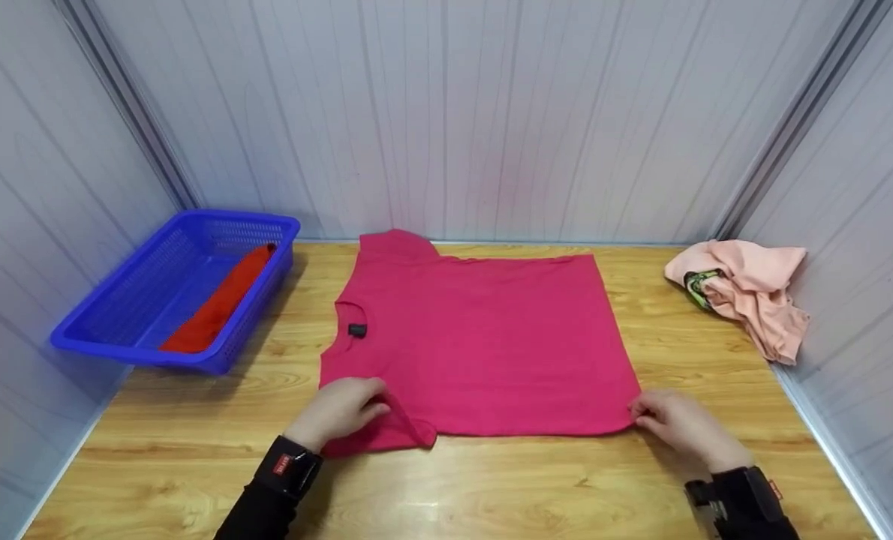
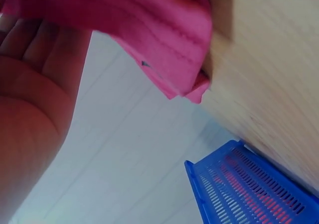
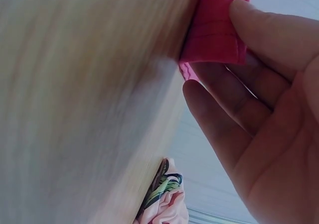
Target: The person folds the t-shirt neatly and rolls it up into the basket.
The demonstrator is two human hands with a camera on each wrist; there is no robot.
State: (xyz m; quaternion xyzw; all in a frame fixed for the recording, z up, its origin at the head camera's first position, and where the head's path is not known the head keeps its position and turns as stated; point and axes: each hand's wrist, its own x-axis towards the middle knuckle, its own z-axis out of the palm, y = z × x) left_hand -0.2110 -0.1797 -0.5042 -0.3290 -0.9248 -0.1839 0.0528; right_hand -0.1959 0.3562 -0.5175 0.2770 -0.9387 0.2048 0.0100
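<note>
A booth of pale grey, vertically grooved panels (image 1: 476,120) is seen from above, with metal strips (image 1: 803,116) run down its two back corners; its floor space is filled by a wooden table (image 1: 536,487), whose glossy yellow-brown surface is marked with darker grain. At the left, beside the left-hand panel, a blue plastic basket (image 1: 109,351) is placed, its walls pierced with small openings; in it, along its right side, a red-orange cloth (image 1: 221,304) is laid lengthwise. At the right, against the other side panel, a peach garment (image 1: 754,285) with a green and dark print is left in a crumpled heap. Between the two, a bright pink T-shirt (image 1: 491,345) is spread nearly flat on the table; its neckline, with a black label (image 1: 357,330) inside, is turned towards the basket, and its hem towards the peach garment. The cloth at the near sleeve is pinched and raised slightly by the left hand (image 1: 340,409); the near corner of the hem is pinched between thumb and fingers by the right hand (image 1: 683,426); black bands (image 1: 287,466) are worn at both wrists, over dark sleeves.
</note>
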